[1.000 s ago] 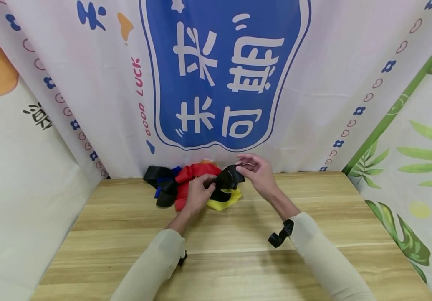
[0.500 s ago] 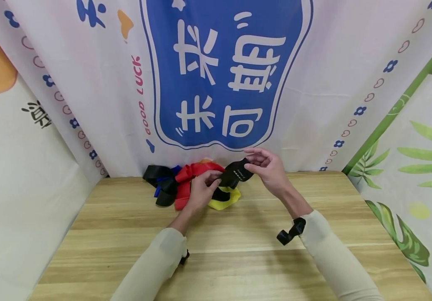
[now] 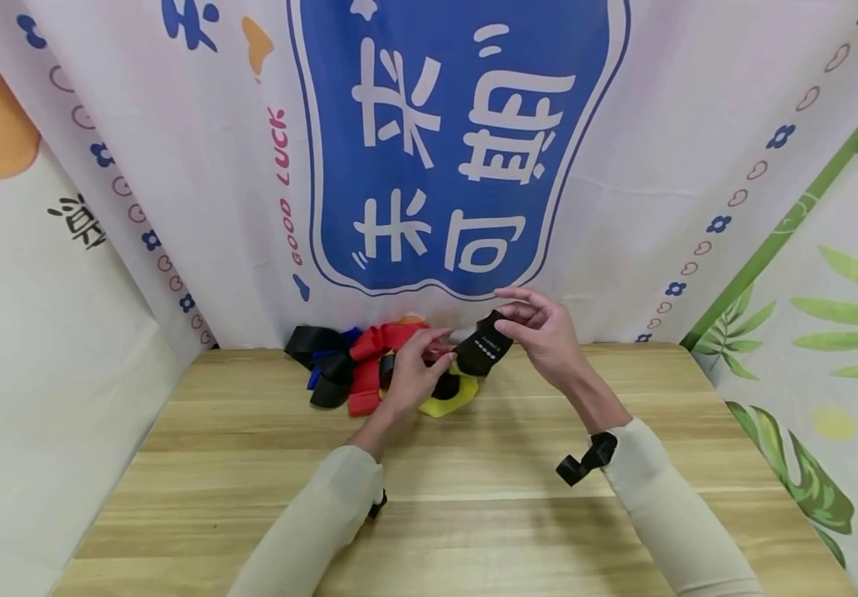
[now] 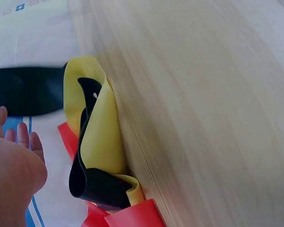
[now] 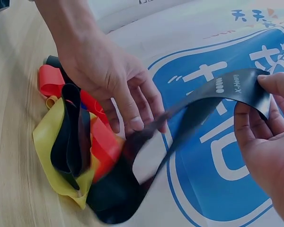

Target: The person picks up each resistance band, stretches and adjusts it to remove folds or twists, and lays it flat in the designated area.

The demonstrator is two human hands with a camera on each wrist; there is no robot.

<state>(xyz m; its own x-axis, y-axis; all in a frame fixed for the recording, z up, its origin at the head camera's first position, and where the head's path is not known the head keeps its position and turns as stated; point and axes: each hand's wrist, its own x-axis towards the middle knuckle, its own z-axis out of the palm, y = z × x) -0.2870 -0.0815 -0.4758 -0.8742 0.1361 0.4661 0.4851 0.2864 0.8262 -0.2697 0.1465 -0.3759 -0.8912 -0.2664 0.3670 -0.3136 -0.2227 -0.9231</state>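
Note:
My right hand [image 3: 548, 344] pinches one end of a black resistance loop band [image 5: 244, 85] between thumb and fingers. "X-Heavy" is printed in white by the pinched end, beside a row of light dots. The loop hangs slack and its lower part is blurred in the right wrist view. Beside it my left hand [image 5: 102, 71] has its fingers loosely bent and parted, fingertips close to the band. Under that hand lies a yellow band [image 4: 104, 127] with another black band [image 4: 102, 191] folded inside it.
Red bands [image 3: 365, 398], a blue band [image 3: 314, 378] and more black band loops [image 3: 311, 340] lie heaped at the left of the pile. They rest at the back edge of the wooden table [image 3: 458, 506], against a printed curtain [image 3: 235, 207].
My right hand has moved right and slightly up, drawing the black band's printed end away from the pile. The left hand has shifted slightly right and its fingers have come off the band.

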